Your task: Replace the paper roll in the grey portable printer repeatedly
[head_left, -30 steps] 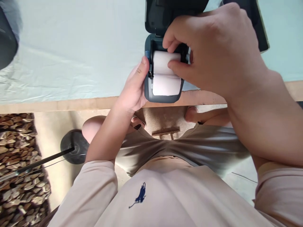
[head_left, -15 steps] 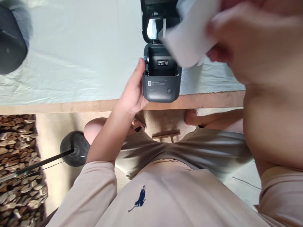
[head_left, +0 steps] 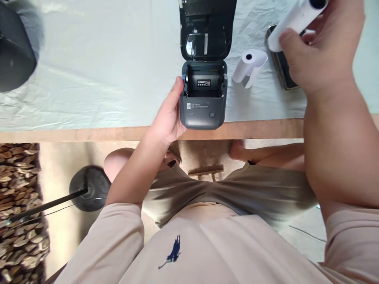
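Left hand (head_left: pixel 170 116): grips printer (head_left: pixel 204 114).
Right hand (head_left: pixel 324 57): holds paper roll (head_left: pixel 293 19), far right.
Paper roll: loose squeeze could drop it.

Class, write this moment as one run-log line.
left hand: holds printer by its left side | right hand: holds paper roll | lid: open | second roll: on cloth, right of printer

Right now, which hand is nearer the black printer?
Left: the left hand holds the printer by its left side. The right hand is apart, to the right, gripping a white paper roll.
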{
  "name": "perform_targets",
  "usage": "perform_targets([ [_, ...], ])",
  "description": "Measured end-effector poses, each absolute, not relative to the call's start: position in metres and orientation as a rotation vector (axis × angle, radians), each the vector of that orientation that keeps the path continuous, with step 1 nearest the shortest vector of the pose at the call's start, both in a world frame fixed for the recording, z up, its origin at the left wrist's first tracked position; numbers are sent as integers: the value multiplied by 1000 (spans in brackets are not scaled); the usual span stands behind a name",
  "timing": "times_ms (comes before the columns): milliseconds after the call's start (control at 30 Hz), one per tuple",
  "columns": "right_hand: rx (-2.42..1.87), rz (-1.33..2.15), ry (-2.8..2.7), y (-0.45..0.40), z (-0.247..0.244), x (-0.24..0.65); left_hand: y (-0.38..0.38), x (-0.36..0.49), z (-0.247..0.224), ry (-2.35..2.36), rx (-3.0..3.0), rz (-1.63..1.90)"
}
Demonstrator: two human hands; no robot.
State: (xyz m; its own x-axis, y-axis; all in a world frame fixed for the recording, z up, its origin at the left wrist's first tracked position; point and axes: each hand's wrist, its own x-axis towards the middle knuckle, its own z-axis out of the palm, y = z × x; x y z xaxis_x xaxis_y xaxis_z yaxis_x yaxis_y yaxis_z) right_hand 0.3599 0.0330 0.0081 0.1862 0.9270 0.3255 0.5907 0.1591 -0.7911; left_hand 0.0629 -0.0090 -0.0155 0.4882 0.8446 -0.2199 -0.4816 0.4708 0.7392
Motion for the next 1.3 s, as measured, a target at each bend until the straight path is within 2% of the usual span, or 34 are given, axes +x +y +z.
perform_targets([
  [67, -1687, 256, -1706, 36, 7, 357, -9, 63, -15, 666, 659, 879],
  [200, -1918, 295, -1770, 42, 3, 350, -10, 64, -15, 745, 650, 880],
  [333, -1860, 45, -1738, 31, 10, 334, -10, 65, -14, 732, 637, 901],
  [500, -1833, -94, -2212, 7, 13, 308, -11, 67, -11, 761, 642, 909],
  [600, -1808, -141, -2294, 4, 8, 299, -11, 67, -10, 777, 641, 915],
  [733, -1716, -81, -2289, 7, 3, 297, -13, 68, -10, 752, 631, 934],
  [1000, -1268, 195, -1652, 24, 11, 307, -15, 66, -11, 766, 658, 932],
  [1200, -1084, 330, -1887, -9, 41, 281, -15, 65, -16, 722, 707, 926],
  [1300, -1276, 292, -2134, -17, 49, 265, -16, 65, -17, 740, 731, 930],
])
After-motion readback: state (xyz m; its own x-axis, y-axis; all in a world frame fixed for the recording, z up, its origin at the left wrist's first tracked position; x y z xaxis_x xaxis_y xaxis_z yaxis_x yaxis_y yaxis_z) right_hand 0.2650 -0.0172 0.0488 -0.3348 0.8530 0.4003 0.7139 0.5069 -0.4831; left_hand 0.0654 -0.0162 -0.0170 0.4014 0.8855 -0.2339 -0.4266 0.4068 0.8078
